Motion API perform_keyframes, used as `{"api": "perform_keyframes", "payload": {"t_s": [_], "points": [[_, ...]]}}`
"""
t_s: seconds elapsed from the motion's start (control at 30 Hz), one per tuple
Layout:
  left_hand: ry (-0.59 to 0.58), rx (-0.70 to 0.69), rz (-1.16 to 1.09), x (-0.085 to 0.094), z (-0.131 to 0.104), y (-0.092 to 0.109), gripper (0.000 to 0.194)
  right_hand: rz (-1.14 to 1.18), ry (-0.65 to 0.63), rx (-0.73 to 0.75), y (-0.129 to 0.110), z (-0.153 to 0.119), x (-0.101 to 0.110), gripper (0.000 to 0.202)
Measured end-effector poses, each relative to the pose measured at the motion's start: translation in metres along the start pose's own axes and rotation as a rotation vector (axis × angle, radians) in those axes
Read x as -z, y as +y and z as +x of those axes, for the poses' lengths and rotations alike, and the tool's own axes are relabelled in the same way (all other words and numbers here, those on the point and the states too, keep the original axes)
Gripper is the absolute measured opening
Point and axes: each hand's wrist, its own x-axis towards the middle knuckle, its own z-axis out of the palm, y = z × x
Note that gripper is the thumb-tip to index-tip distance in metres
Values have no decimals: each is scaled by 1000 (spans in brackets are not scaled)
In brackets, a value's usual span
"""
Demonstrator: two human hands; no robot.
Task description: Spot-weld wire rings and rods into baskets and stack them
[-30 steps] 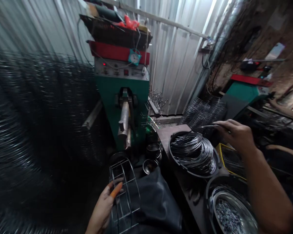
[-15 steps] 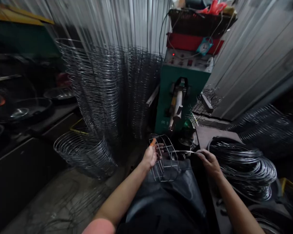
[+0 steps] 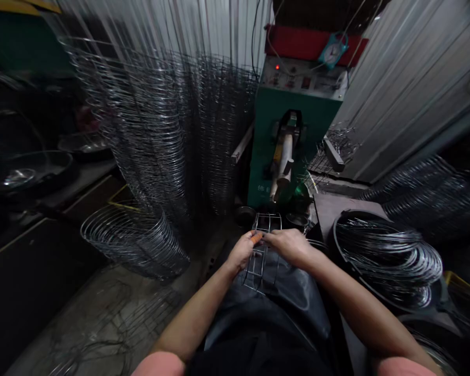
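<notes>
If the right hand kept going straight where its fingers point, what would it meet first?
Most likely the left hand, at its orange cover, just ahead; the frame is close too, and depth there is unclear.

1. An open wire frame [image 3: 262, 263] is formed from thin, shiny metal rods, crossed into a ladder-like grid with curved sides.
2. It is gripped partway along its length by the left hand [image 3: 243, 250] and is held over the lap [image 3: 280, 308], its far end pointed away from the body; whether the lap is touched cannot be told.
3. Its middle is partly covered by the fingers of both hands.
4. A thin, curved wire [image 3: 317, 243] is seen beside the right hand [image 3: 292, 244], by which its other end is hidden.
</notes>
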Motion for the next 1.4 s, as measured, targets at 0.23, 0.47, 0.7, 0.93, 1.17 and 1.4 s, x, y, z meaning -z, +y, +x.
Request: {"api": "perform_keyframes", "payload": {"t_s": [0.23,0.47,0.7,0.93,1.17,1.4], "points": [[176,-97,127,41,2,23,37,433,284,-127,90,-45,35,22],[118,-247,270,45,3,16,34,646,428,-138,101,-27,-12,22],[214,-149,190,38,34,26,36,776,614,-291,115,-10,-60,26],[127,-139,59,17,71,27,41,694,527,-381,134,-10,-88,21],[150,-140,15,13,83,28,42,826,653,-300,146,-4,-85,27],[164,-98,29,9,91,33,43,774,793,-265,146,13,-94,24]]}}
